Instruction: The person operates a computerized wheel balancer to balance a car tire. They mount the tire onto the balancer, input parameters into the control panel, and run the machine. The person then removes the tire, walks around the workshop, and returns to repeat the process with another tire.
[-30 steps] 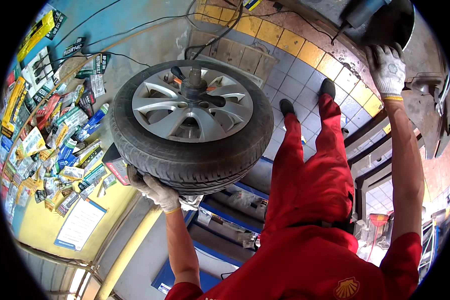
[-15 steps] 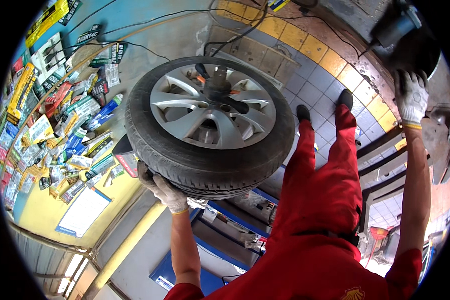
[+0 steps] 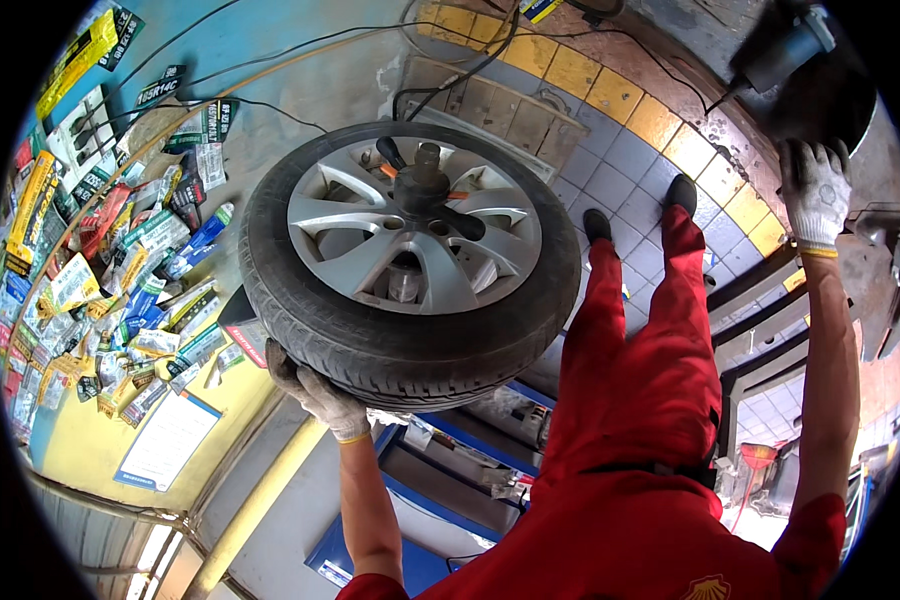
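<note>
A car wheel (image 3: pixel 415 265), a black tyre on a silver spoked alloy rim, sits face up at the centre. A dark clamping nut (image 3: pixel 425 185) with black handles is fixed on a shaft through its hub. My left hand (image 3: pixel 320 395), in a whitish work glove with dark fingertips, lies against the tread at the wheel's near left side, fingers extended and partly out of sight along the tyre. At the far right, my gloved right hand (image 3: pixel 818 195) rests with fingers stretched out at the edge of a dark, rounded machine part (image 3: pixel 820 105), well apart from the wheel.
Many coloured tyre labels (image 3: pixel 120 270) cover the wall on the left, with cables strung across it. Blue-edged shelves (image 3: pixel 450 470) stand below the wheel. Dark metal bars (image 3: pixel 760 320) lie right of my red-clad legs. A yellow-bordered tiled floor (image 3: pixel 620 150) runs behind.
The view has shifted slightly, so the wheel appears a little lower and further left. Both hands keep their places, the left against the tyre and the right at the machine part.
</note>
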{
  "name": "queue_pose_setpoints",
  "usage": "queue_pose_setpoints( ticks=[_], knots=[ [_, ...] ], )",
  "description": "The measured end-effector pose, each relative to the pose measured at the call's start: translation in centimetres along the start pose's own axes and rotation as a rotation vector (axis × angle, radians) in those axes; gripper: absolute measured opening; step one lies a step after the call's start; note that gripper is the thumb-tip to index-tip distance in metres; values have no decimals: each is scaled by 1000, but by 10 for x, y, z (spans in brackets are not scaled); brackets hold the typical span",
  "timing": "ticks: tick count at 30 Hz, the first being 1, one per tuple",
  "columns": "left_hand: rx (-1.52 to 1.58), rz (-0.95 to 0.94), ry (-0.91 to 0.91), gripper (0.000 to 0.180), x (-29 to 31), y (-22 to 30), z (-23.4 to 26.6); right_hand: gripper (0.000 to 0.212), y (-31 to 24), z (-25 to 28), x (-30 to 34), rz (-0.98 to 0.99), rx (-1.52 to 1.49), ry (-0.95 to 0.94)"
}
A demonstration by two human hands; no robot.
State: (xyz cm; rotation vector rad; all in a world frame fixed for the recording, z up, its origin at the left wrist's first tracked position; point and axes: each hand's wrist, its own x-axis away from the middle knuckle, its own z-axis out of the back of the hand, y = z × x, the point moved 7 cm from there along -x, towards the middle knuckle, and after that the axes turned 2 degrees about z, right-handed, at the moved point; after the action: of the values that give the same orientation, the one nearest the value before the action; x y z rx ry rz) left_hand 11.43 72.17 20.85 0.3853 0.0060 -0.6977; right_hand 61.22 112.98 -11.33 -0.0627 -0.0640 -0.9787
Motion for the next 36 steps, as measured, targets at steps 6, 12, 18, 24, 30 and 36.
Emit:
queue_pose_setpoints(
  ticks=[6,12,18,24,30,36],
  knots=[
    [-76,-82,-28,56,-3,8,-2,23,-1,0,1,2,-24,24],
    [67,13,8,54,2,1,-1,23,2,4,1,12,-4,31],
    [-69,-141,100,49,14,13,3,30,6,-2,4,-31,50,-43],
    [-100,-218,234,44,35,41,14,41,-14,10,5,18,-13,92],
    [-203,-340,371,45,59,67,31,44,-150,69,53,-183,-793,160],
    [-156,-254,265,60,110,53,28,62,-329,149,144,-37,-1171,-137]
  ],
)
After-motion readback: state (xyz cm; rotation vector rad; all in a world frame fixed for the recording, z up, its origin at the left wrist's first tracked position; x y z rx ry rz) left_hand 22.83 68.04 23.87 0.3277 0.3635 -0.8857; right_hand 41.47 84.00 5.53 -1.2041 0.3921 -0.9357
